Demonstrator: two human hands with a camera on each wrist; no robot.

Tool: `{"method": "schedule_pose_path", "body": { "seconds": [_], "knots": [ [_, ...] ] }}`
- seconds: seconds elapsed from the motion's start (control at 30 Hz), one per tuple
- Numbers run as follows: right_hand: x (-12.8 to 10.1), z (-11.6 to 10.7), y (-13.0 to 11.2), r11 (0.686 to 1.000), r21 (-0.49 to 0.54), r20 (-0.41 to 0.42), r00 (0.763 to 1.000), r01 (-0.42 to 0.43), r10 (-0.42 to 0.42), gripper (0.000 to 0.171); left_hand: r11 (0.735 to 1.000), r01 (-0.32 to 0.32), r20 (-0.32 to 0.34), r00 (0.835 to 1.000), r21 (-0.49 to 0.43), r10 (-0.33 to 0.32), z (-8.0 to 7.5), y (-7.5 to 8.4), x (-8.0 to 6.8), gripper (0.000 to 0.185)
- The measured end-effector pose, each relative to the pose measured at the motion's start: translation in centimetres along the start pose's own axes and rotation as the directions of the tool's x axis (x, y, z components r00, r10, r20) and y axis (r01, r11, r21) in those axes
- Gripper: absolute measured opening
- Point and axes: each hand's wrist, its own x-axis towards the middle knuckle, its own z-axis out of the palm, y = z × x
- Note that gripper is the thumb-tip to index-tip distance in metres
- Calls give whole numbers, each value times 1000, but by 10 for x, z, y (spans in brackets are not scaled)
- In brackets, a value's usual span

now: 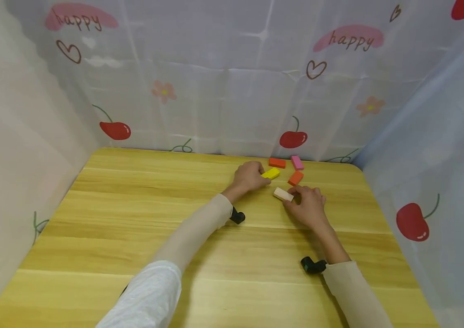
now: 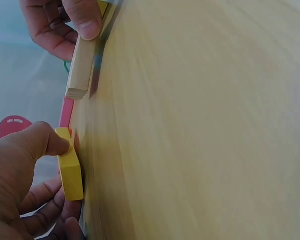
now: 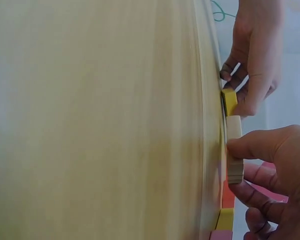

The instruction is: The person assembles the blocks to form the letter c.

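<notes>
Yellow block [image 1: 270,173] pinched by left hand [image 1: 249,176] points right toward the beige block [image 1: 283,194], which right hand [image 1: 307,206] pinches nearer.

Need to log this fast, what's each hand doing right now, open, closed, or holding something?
Left hand: fingers pinch the yellow block.
Right hand: fingers pinch the beige block.
</notes>
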Motion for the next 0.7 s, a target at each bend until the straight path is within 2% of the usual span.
{"method": "schedule_pose_path", "body": {
  "seconds": [0.5,0.7],
  "knots": [
    [12,9,-9,995,42,-46,995,90,-88,34,1000,-13,4,1000,18,12,-30,-37,-25,30],
    [21,13,-16,993,59,-18,995,98,-97,34,999,-37,3,999,34,37,-46,-54,-41,28]
  ]
}}
